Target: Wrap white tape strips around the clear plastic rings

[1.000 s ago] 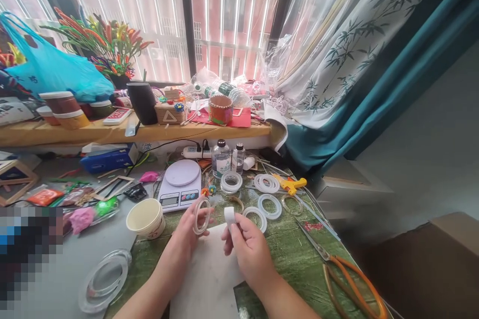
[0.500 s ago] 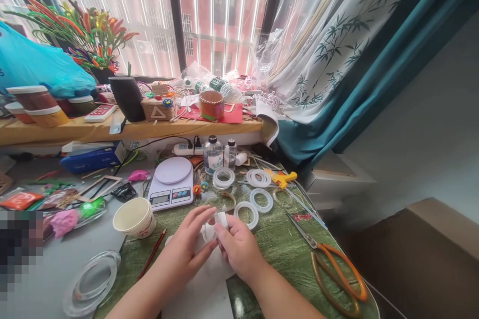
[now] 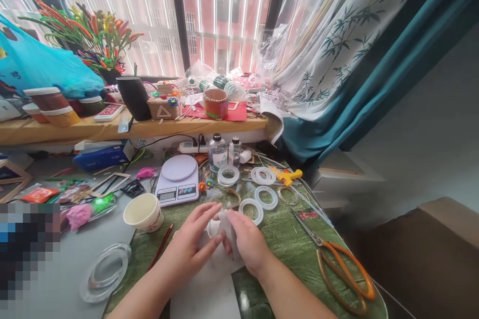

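Note:
Over the front of the green table, my left hand [image 3: 190, 240] curves its thumb and fingers around a small white rounded piece [image 3: 213, 229], mostly hidden by the hand. My right hand [image 3: 250, 245] grips a pale grey-white flat strip [image 3: 229, 232], standing nearly upright against that piece. What the strip is made of I cannot make out. Under both hands lies a sheet of white paper [image 3: 204, 291]. Just beyond the fingers are white ring moulds [image 3: 251, 211], and a dark red pencil [image 3: 161, 246] lies left of my left hand.
Large orange-handled scissors [image 3: 333, 264] lie open at right. A paper cup [image 3: 143, 213], a kitchen scale [image 3: 177, 179] and clear rings [image 3: 107, 271] are on the left. Farther back stand two bottles [image 3: 217, 154] beside a yellow glue gun [image 3: 288, 176]. A crowded wooden shelf [image 3: 168, 127] runs behind.
The pale strip in my right hand now stands more upright and shows more of its flat face. My right hand has turned slightly. The whole view has shifted a little.

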Action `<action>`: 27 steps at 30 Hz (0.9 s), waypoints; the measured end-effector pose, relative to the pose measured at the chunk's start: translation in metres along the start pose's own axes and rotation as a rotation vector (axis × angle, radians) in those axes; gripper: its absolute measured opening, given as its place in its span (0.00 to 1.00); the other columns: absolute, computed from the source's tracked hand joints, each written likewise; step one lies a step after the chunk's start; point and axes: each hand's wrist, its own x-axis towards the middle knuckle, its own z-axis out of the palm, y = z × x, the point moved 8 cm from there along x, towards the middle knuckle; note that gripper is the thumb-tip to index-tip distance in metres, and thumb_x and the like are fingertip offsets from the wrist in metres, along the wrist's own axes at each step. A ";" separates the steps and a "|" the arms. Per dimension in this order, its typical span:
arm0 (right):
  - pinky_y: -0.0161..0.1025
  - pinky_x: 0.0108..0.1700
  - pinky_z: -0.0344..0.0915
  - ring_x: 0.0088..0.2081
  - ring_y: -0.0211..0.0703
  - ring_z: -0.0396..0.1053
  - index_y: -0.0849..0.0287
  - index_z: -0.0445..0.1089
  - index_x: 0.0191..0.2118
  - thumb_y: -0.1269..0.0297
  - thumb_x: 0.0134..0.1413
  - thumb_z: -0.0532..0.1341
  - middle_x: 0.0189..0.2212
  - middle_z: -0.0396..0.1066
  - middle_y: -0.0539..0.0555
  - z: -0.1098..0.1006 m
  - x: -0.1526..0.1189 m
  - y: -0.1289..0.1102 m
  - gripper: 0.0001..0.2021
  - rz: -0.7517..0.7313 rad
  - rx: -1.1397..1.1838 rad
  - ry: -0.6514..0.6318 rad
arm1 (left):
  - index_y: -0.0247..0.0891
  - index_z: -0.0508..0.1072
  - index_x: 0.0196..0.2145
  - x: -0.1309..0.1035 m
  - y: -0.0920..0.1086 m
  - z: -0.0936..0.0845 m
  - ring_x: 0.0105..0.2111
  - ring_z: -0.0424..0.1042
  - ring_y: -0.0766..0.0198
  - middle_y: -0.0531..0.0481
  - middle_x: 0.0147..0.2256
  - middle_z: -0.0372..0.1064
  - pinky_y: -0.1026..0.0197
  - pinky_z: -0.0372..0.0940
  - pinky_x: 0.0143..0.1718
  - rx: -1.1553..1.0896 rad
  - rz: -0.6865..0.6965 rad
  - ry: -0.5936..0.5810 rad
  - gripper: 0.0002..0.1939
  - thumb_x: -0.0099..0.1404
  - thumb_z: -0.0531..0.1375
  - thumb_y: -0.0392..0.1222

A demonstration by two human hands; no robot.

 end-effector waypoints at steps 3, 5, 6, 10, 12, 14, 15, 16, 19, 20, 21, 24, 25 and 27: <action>0.31 0.18 0.51 0.14 0.33 0.53 0.62 0.74 0.42 0.33 0.59 0.56 0.12 0.60 0.43 -0.003 0.001 0.005 0.32 0.025 -0.094 -0.024 | 0.52 0.70 0.63 0.002 0.000 0.000 0.62 0.66 0.46 0.42 0.61 0.66 0.43 0.64 0.62 0.066 -0.026 -0.006 0.26 0.69 0.62 0.42; 0.30 0.18 0.50 0.15 0.33 0.52 0.63 0.75 0.42 0.35 0.56 0.61 0.12 0.59 0.41 -0.002 0.003 0.005 0.30 0.014 -0.148 -0.059 | 0.52 0.69 0.63 0.002 0.000 0.001 0.60 0.68 0.48 0.42 0.60 0.67 0.46 0.66 0.60 0.058 -0.022 -0.024 0.27 0.68 0.62 0.41; 0.30 0.18 0.51 0.15 0.33 0.52 0.62 0.75 0.42 0.36 0.55 0.63 0.12 0.58 0.41 -0.002 0.004 0.005 0.29 0.015 -0.156 -0.067 | 0.52 0.69 0.64 0.002 -0.001 0.001 0.60 0.68 0.48 0.43 0.60 0.67 0.47 0.66 0.60 0.052 -0.016 -0.034 0.28 0.67 0.63 0.39; 0.30 0.16 0.49 0.15 0.32 0.53 0.62 0.74 0.38 0.40 0.56 0.62 0.15 0.61 0.43 -0.005 0.004 0.003 0.25 0.032 -0.091 -0.040 | 0.53 0.67 0.64 0.000 0.001 0.002 0.62 0.66 0.47 0.45 0.65 0.63 0.46 0.63 0.63 0.065 0.018 -0.076 0.36 0.60 0.67 0.33; 0.30 0.15 0.46 0.15 0.31 0.52 0.62 0.74 0.36 0.43 0.56 0.63 0.19 0.63 0.45 -0.005 0.002 0.003 0.23 0.036 -0.056 -0.033 | 0.55 0.63 0.67 -0.001 0.005 0.003 0.61 0.67 0.48 0.46 0.63 0.64 0.48 0.64 0.62 0.062 0.043 -0.112 0.42 0.58 0.67 0.31; 0.30 0.15 0.45 0.15 0.30 0.53 0.61 0.74 0.35 0.45 0.56 0.64 0.21 0.65 0.46 -0.003 -0.001 0.003 0.20 0.039 -0.011 -0.047 | 0.56 0.62 0.68 -0.002 0.012 0.003 0.58 0.70 0.51 0.47 0.60 0.66 0.51 0.67 0.59 0.047 0.062 -0.132 0.44 0.57 0.67 0.31; 0.30 0.15 0.46 0.15 0.30 0.53 0.61 0.74 0.34 0.46 0.56 0.64 0.22 0.65 0.46 -0.002 -0.001 0.004 0.20 0.043 0.032 -0.053 | 0.55 0.63 0.67 -0.002 0.014 0.002 0.57 0.71 0.51 0.47 0.59 0.66 0.52 0.68 0.58 0.041 0.062 -0.129 0.44 0.57 0.68 0.31; 0.30 0.16 0.49 0.16 0.31 0.55 0.61 0.73 0.34 0.47 0.56 0.64 0.23 0.66 0.47 -0.001 -0.002 0.005 0.19 0.049 0.086 -0.056 | 0.54 0.65 0.66 -0.002 0.015 0.000 0.56 0.71 0.51 0.46 0.57 0.66 0.53 0.68 0.57 0.037 0.051 -0.117 0.42 0.56 0.68 0.32; 0.32 0.22 0.59 0.20 0.34 0.62 0.62 0.75 0.37 0.55 0.52 0.67 0.24 0.69 0.48 0.002 0.001 0.009 0.14 0.074 0.207 -0.089 | 0.49 0.69 0.60 -0.001 0.008 -0.007 0.51 0.73 0.53 0.45 0.57 0.66 0.54 0.72 0.50 0.025 -0.046 -0.031 0.34 0.56 0.70 0.39; 0.32 0.25 0.62 0.22 0.35 0.64 0.62 0.76 0.39 0.56 0.51 0.69 0.24 0.70 0.49 0.003 0.002 0.009 0.15 0.071 0.222 -0.099 | 0.49 0.69 0.59 -0.001 0.004 -0.010 0.48 0.74 0.54 0.45 0.57 0.66 0.54 0.73 0.48 0.017 -0.079 0.004 0.33 0.57 0.71 0.40; 0.33 0.27 0.64 0.23 0.36 0.65 0.63 0.76 0.43 0.57 0.50 0.70 0.25 0.71 0.49 0.002 0.004 0.009 0.17 0.059 0.227 -0.097 | 0.48 0.69 0.58 -0.001 0.000 -0.012 0.46 0.75 0.55 0.45 0.57 0.66 0.54 0.73 0.46 0.008 -0.102 0.037 0.32 0.57 0.71 0.42; 0.35 0.29 0.66 0.24 0.37 0.68 0.62 0.73 0.51 0.50 0.53 0.70 0.30 0.75 0.51 -0.007 0.008 0.006 0.25 0.003 0.198 0.002 | 0.48 0.67 0.58 0.000 -0.006 -0.016 0.46 0.74 0.55 0.45 0.56 0.67 0.51 0.72 0.49 -0.011 -0.104 0.096 0.31 0.59 0.71 0.44; 0.35 0.27 0.66 0.23 0.36 0.68 0.62 0.72 0.52 0.47 0.55 0.69 0.30 0.75 0.52 -0.010 0.008 0.005 0.27 -0.014 0.167 0.040 | 0.48 0.67 0.59 0.000 -0.007 -0.016 0.48 0.74 0.54 0.45 0.56 0.68 0.50 0.71 0.51 -0.013 -0.089 0.101 0.31 0.60 0.70 0.45; 0.34 0.21 0.62 0.17 0.35 0.64 0.62 0.69 0.53 0.43 0.58 0.65 0.27 0.73 0.49 -0.010 0.006 0.002 0.28 -0.028 0.098 0.068 | 0.49 0.66 0.61 0.000 -0.008 -0.014 0.50 0.73 0.53 0.45 0.57 0.68 0.48 0.70 0.54 -0.011 -0.060 0.100 0.31 0.62 0.69 0.46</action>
